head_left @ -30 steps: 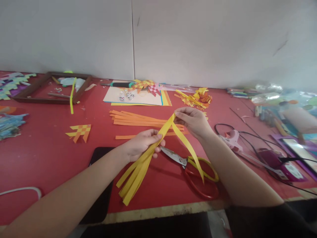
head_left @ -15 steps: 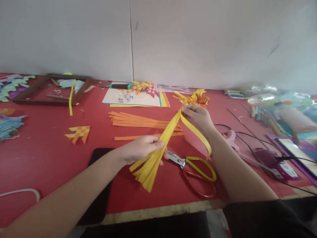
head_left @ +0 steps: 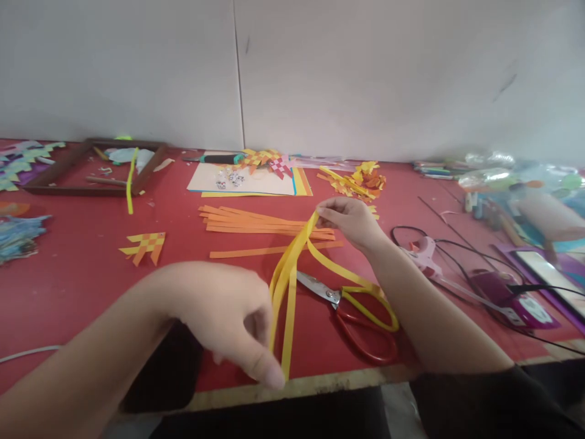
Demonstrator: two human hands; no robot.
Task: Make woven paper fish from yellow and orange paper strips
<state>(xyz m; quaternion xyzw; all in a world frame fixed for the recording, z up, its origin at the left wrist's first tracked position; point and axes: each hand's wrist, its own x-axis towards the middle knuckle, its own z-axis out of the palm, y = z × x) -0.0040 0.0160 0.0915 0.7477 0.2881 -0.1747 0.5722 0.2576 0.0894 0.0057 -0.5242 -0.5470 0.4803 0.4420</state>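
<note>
Several yellow paper strips (head_left: 287, 277) hang in a bundle between my two hands over the red table (head_left: 82, 274). My right hand (head_left: 347, 221) pinches their upper ends, fingers closed. My left hand (head_left: 223, 317) is close to the camera and blurred, with its fingertips closed on the strips' lower ends near the table's front edge. One strip loops off to the right over the scissors (head_left: 351, 305), which have red and yellow handles and lie under the strips.
Orange paper strips (head_left: 256, 222) lie behind the hands. A woven paper fish (head_left: 145, 245) lies at left, a wooden frame (head_left: 91, 167) at far left back. A pink glue gun (head_left: 427, 253) with cables is at right. A black tablet (head_left: 159, 378) lies under my left arm.
My left hand has slid down the strips toward the camera, from mid-bundle to their lower ends. The bundle now hangs straighter. My right hand has stayed in about the same place.
</note>
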